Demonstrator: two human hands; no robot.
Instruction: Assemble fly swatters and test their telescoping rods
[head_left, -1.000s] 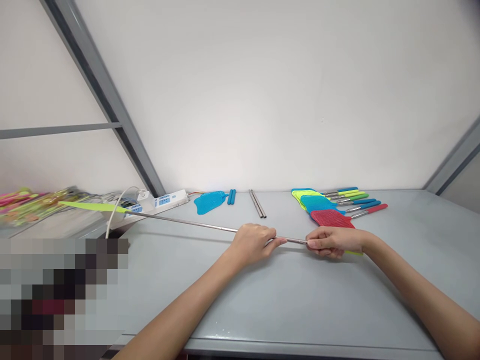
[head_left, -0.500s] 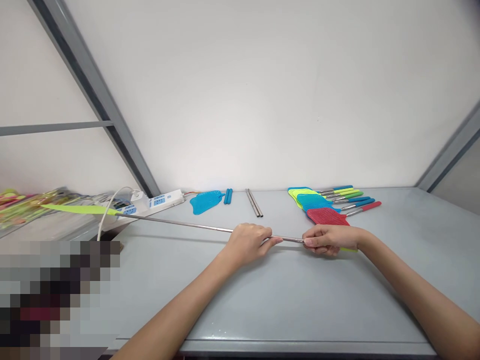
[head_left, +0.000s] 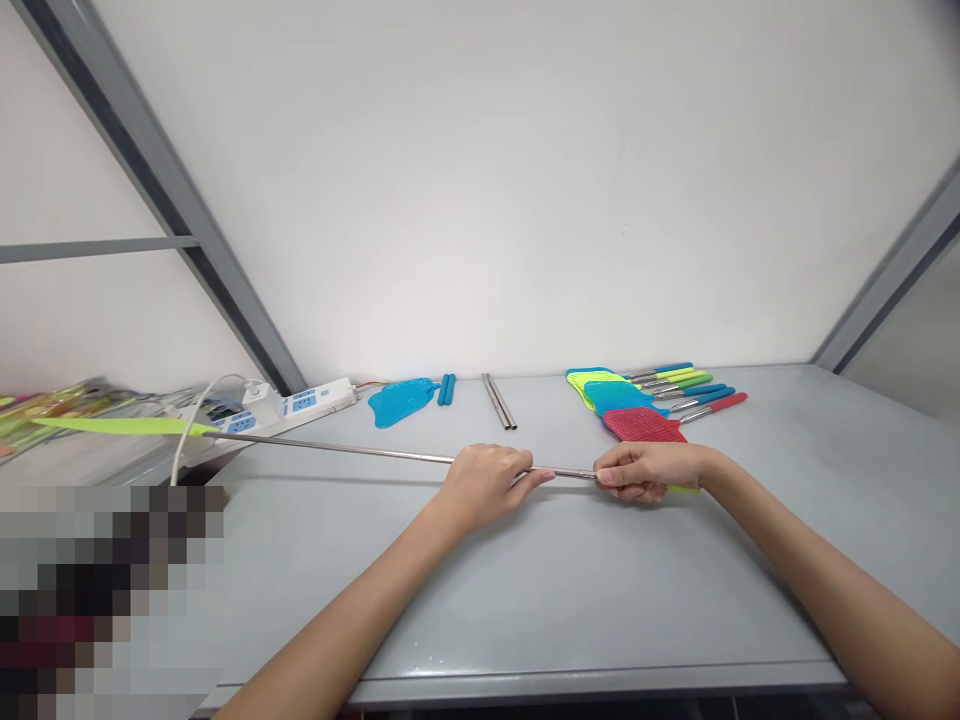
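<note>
A long telescopic fly swatter (head_left: 360, 451) stretches across the view, its yellow-green head seen edge-on at far left and its thin metal rod extended. My left hand (head_left: 491, 482) is closed around the rod near the middle. Farther right, my right hand (head_left: 649, 470) is wrapped around the handle end; a bit of yellow-green grip shows below that palm, and the rest is hidden by the fingers. Just behind the right hand lies a red swatter head (head_left: 643, 425), part of a row of finished-looking swatters with blue, yellow, green and red handles (head_left: 694, 380).
Blue swatter heads (head_left: 401, 402) lie at the back left, beside two blue grips (head_left: 446, 389) and two bare metal rods (head_left: 500, 402). A white power strip (head_left: 319, 402) with a cable stands at the table's left corner. Wrapped colourful items (head_left: 67, 410) lie beyond it.
Both hands keep their hold on the fly swatter, with almost the same grip. The whole scene has shifted slightly left in view as the camera turned.
</note>
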